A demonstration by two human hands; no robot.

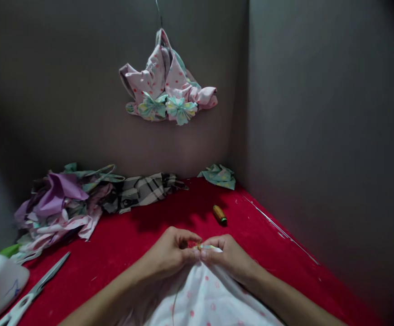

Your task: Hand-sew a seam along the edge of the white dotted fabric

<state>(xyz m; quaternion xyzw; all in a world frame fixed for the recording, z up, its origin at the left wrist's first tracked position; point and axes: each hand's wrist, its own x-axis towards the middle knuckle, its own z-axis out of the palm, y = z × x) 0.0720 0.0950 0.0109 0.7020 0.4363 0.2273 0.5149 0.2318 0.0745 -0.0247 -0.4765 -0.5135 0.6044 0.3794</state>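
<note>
My left hand (174, 250) and my right hand (230, 256) meet over the front of the red surface, thumbs and forefingers pinched close together. Between them they grip the gathered top of a white cloth with pink dots (204, 290). A small bunched bit with orange-brown strands and a pale green-yellow strip shows at the fingertips. One loose brown thread (174, 303) runs down over the cloth. Any needle is too small to make out. Just beyond the hands lies a spool of golden-brown thread (219, 215) with a green end.
Scissors (36, 290) lie at the left beside a smooth white object (2, 283), cut off by the frame. Behind is a heap of fabric scraps (61, 199), with checked cloth (146, 190) and a green scrap (219, 175). A dotted garment with bows (170, 86) hangs at the wall.
</note>
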